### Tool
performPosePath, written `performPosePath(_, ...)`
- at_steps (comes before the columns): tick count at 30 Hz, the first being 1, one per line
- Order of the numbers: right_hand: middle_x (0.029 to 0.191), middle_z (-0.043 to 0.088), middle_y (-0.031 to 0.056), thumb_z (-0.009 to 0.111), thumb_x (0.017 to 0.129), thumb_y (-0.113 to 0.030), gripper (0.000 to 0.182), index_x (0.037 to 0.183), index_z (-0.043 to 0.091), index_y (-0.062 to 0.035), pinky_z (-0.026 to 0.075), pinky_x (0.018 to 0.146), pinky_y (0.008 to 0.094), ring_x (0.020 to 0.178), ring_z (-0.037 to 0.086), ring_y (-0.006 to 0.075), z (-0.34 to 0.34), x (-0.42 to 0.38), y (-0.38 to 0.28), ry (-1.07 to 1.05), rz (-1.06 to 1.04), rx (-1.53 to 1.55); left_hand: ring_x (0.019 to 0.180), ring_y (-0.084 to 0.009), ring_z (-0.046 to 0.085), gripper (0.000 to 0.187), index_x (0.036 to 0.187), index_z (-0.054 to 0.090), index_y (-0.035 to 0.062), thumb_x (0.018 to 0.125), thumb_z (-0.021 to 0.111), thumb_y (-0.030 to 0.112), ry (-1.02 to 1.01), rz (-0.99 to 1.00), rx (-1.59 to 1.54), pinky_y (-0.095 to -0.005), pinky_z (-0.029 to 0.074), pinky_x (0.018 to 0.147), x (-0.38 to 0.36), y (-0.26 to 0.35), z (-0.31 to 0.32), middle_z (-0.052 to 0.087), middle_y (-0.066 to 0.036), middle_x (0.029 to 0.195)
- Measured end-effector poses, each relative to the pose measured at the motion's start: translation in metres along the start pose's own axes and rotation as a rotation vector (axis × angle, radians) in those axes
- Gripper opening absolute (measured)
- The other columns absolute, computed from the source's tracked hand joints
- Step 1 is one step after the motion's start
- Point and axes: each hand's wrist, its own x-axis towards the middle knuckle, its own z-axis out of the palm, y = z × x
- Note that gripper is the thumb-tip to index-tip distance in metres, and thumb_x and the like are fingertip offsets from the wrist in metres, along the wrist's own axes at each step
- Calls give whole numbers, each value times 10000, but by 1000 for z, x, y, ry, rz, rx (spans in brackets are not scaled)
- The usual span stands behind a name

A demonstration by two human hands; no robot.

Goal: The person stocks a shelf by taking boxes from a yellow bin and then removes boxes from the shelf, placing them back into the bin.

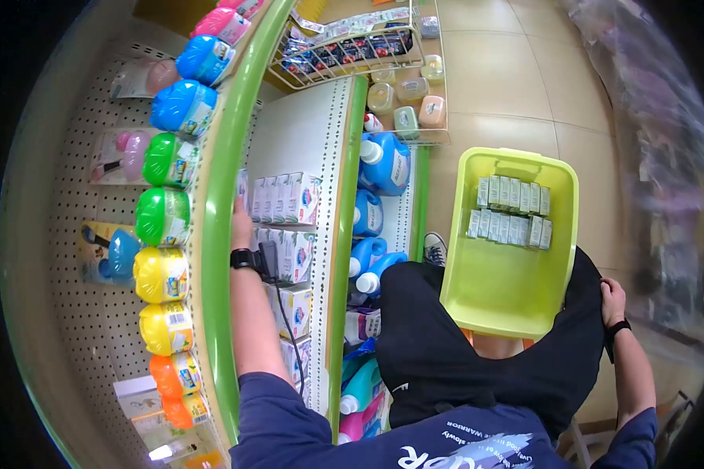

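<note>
My left hand (pixel 242 227) reaches into the middle shelf (pixel 293 125), beside rows of small white boxes (pixel 285 198). Its fingers are mostly hidden behind the green shelf edge, so what it touches does not show. My right hand (pixel 613 302) rests by my right thigh, fingers curled against the black trousers near the bin. A yellow-green bin (pixel 504 289) stands in front of me, between my knees. Two rows of small pale boxes (pixel 513 195) lie in its upper half.
Colourful round containers (pixel 163 216) line the upper shelf at left. Blue detergent bottles (pixel 385 164) stand on the lower shelf. A wire basket (pixel 352 55) with packets hangs at the top. Plastic-covered goods (pixel 649 156) are at right. My shoe (pixel 435 248) is left of the bin.
</note>
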Motion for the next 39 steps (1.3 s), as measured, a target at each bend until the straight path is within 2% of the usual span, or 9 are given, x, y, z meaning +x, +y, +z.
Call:
performPosePath(8,969,648,188,530,845,-205,295,994,635,26,460,851,340,919,611,302,-5,7,-3,-49,26,42,1005,-236,616,451,1279,507,-42,881,600,147,-358,-281,-75,-336,473,868,41,-78,40,635,-197,1125)
performPosePath(18,946,642,185,521,837,-205,298,988,629,28,459,838,339,907,608,301,0,9,6,-28,-15,59,987,-219,605,480,1340,431,-31,906,567,121,-408,-342,-170,-312,476,842,31,-63,28,610,-187,1137)
performPosePath(21,949,638,146,519,849,-178,275,993,624,31,441,860,306,921,595,247,0,8,3,-53,23,55,1000,-222,601,454,1326,443,-42,913,543,117,-420,-327,-143,-312,469,859,34,-77,33,604,-184,1159)
performPosePath(26,960,633,192,515,842,-219,302,981,629,24,450,847,346,920,597,324,-2,7,-1,-29,-7,41,1135,-264,562,430,1295,493,-31,905,505,149,-450,-315,-266,-323,415,967,39,-86,39,570,-203,1258)
performPosePath(32,971,633,196,518,851,-231,308,983,632,23,448,853,344,941,595,326,-3,7,0,-45,-23,33,1149,-322,550,446,1286,510,-10,900,492,211,-362,-257,-82,-351,411,986,30,-62,33,570,-210,1251)
performPosePath(33,971,636,192,522,854,-227,307,988,636,24,450,852,344,936,599,320,-1,6,1,-11,-22,34,1145,-363,539,444,1274,518,1,903,467,241,-320,-197,223,-434,380,1013,39,-80,40,570,-203,1247)
performPosePath(35,968,640,182,543,851,-215,302,997,638,31,456,833,330,911,610,286,-1,2,-11,1,18,108,1171,-368,512,451,1262,523,14,909,451,285,-185,-155,654,-526,295,1051,28,-19,34,559,-191,1256)
performPosePath(36,958,643,175,553,849,-215,301,998,641,31,460,818,325,893,614,275,-3,3,-14,-20,21,142,1208,-351,478,432,1259,524,37,907,473,281,-84,16,587,-585,210,1067,29,-10,39,537,-175,1277)
performPosePath(39,958,641,192,560,824,-243,319,980,651,19,466,820,350,899,612,309,-5,2,-17,10,-3,80,1191,-319,482,378,1226,532,36,875,540,177,95,603,278,-571,179,1092,-30,146,40,537,-150,1245)
